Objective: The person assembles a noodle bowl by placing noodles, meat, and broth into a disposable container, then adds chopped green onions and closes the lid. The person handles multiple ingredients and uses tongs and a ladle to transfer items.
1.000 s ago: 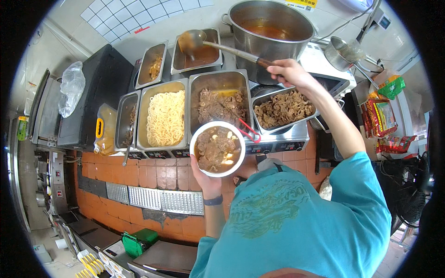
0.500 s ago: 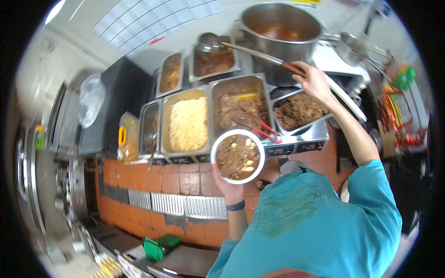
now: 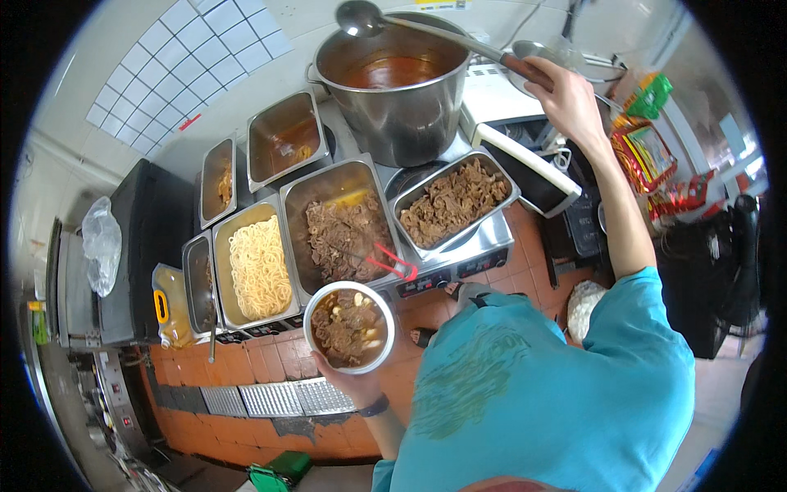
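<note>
My left hand [image 3: 351,382] is wrapped round the underside of a white round bowl [image 3: 388,338], which holds meat pieces and pale chunks in brown broth. Closed on the wooden handle of a long ladle [image 3: 447,34], my right hand [image 3: 566,92] is raised at the upper right. The ladle's dark bowl hangs over the far rim of a large steel pot [image 3: 398,115] with reddish soup inside. Just beyond the white bowl is a deep steel pan of cooked meat [image 3: 340,230], with red-handled tongs [image 3: 392,262] lying in it.
Noodles [image 3: 260,266] fill the pan to the left, and sliced meat [image 3: 455,201] another at right. Two smaller pans stand behind, one with reddish sauce [image 3: 279,148]. A yellow-handled jug [image 3: 172,307] is at the left end. Red packets [image 3: 643,156] lie at far right.
The ladle has swung from above the sauce pan to above the big pot. The whole view has shifted, with the counter now further left. The bowl stays in my left hand.
</note>
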`<act>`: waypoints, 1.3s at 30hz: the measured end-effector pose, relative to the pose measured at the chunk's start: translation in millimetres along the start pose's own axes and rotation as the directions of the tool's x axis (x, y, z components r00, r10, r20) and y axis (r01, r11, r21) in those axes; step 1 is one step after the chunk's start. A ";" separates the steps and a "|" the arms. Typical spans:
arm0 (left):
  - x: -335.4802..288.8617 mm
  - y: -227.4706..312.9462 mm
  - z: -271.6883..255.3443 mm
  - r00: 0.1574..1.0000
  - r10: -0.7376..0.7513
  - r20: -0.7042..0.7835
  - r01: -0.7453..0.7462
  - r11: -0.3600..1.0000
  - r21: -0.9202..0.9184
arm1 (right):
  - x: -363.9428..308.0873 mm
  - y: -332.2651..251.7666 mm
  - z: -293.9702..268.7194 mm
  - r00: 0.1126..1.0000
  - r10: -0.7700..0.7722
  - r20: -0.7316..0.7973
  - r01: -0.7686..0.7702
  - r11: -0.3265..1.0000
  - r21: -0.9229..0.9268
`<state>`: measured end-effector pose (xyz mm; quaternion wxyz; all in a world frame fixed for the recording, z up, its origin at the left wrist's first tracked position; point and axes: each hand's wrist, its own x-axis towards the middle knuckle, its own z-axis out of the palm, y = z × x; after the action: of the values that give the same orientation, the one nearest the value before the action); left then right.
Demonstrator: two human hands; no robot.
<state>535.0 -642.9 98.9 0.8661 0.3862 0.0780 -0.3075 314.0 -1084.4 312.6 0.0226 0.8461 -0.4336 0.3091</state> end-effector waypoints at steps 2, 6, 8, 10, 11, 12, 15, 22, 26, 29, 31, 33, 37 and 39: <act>-11.5 -9.2 5.7 0.990 0.083 -0.119 -0.076 0.995 0.061 | 31.1 16.8 7.9 0.995 -0.094 0.045 0.098 0.991 -0.094; -33.6 -29.6 30.4 0.944 0.196 -0.267 -0.189 0.981 0.052 | 90.6 39.6 31.0 0.964 -0.218 0.151 0.244 0.952 -0.186; -48.2 -40.3 46.4 0.931 0.236 -0.279 -0.239 0.971 0.024 | 112.3 53.9 45.3 0.933 -0.298 0.202 0.334 0.925 -0.179; -61.3 -49.8 60.0 0.909 0.246 -0.337 -0.276 0.960 -0.044 | 134.2 72.1 65.1 0.906 -0.279 0.318 0.344 0.924 -0.167; -69.3 -53.8 64.8 0.924 0.262 -0.280 -0.291 0.955 -0.064 | 146.7 82.2 77.2 0.874 -0.326 0.361 0.390 0.913 -0.120; -75.0 -56.5 67.1 0.892 0.266 -0.366 -0.301 0.953 -0.043 | 158.8 92.5 87.5 0.852 -0.366 0.373 0.430 0.897 -0.100; -96.1 -67.2 70.0 0.799 0.367 -0.477 -0.420 0.907 -0.007 | 197.9 112.7 132.2 0.785 -0.541 0.301 0.527 0.839 0.135; -130.0 -76.6 29.8 0.697 0.370 -0.615 -0.571 0.805 -0.163 | 263.8 134.6 170.2 0.576 -0.318 0.754 0.444 0.895 0.038; -159.6 -69.9 -13.7 0.681 0.401 -0.613 -0.659 0.701 -0.273 | 311.9 123.8 192.2 0.400 -0.144 0.905 0.506 0.858 -0.088; -186.8 -65.1 -51.8 0.617 0.411 -0.671 -0.728 0.621 -0.289 | 332.0 74.3 201.1 0.546 -0.294 0.785 0.597 0.793 -0.119; -210.4 -57.6 -79.6 0.637 0.397 -0.660 -0.730 0.586 -0.352 | 317.1 26.3 187.8 0.650 -0.431 0.625 0.619 0.778 -0.108; -246.4 -42.0 -114.1 0.631 0.450 -0.632 -0.757 0.538 -0.372 | 266.4 -54.7 167.2 0.669 -0.613 0.421 0.657 0.752 0.051; -304.5 -18.2 -157.8 0.572 0.429 -0.699 -0.802 0.473 -0.366 | 69.2 -240.1 161.8 0.282 -0.905 0.318 0.513 0.423 0.747; -328.8 -13.8 -174.7 0.541 0.432 -0.722 -0.822 0.455 -0.343 | -59.6 -301.9 152.3 -0.100 -0.962 0.256 0.352 0.207 0.913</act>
<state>282.1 -369.3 92.5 0.9301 0.1263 0.2622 0.2243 590.6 -900.2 226.6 -0.2915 0.9041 0.2903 -0.1157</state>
